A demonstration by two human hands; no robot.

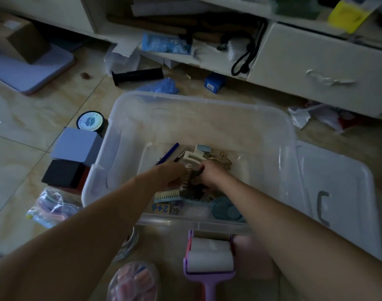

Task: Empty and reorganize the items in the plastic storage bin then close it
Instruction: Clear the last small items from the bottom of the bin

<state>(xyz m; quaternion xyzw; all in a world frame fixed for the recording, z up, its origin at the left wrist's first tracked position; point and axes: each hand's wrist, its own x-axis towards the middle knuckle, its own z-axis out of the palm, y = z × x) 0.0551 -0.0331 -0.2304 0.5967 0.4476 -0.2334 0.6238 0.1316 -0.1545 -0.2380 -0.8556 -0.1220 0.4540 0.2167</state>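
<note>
The clear plastic storage bin [120,118] stands open on the tiled floor. Its clear lid [346,192] lies flat at its right. Both my hands are inside the bin over a pile of small things. My left hand [170,172] curls round a pale toothed hair clip [185,181]. My right hand [209,172] grips a dark item [198,170] beside it; what it is stays unclear. A white claw clip [193,156], a blue pen [167,154], a light blue comb [167,195] and a round teal case [223,207] lie in the bin.
Left of the bin sit a light blue box [76,145], a black box [63,173], a round tin [90,121] and a bag of colourful items [52,206]. A purple lint roller [209,257] and a clear tub [133,281] lie in front. A white cabinet [316,64] stands behind.
</note>
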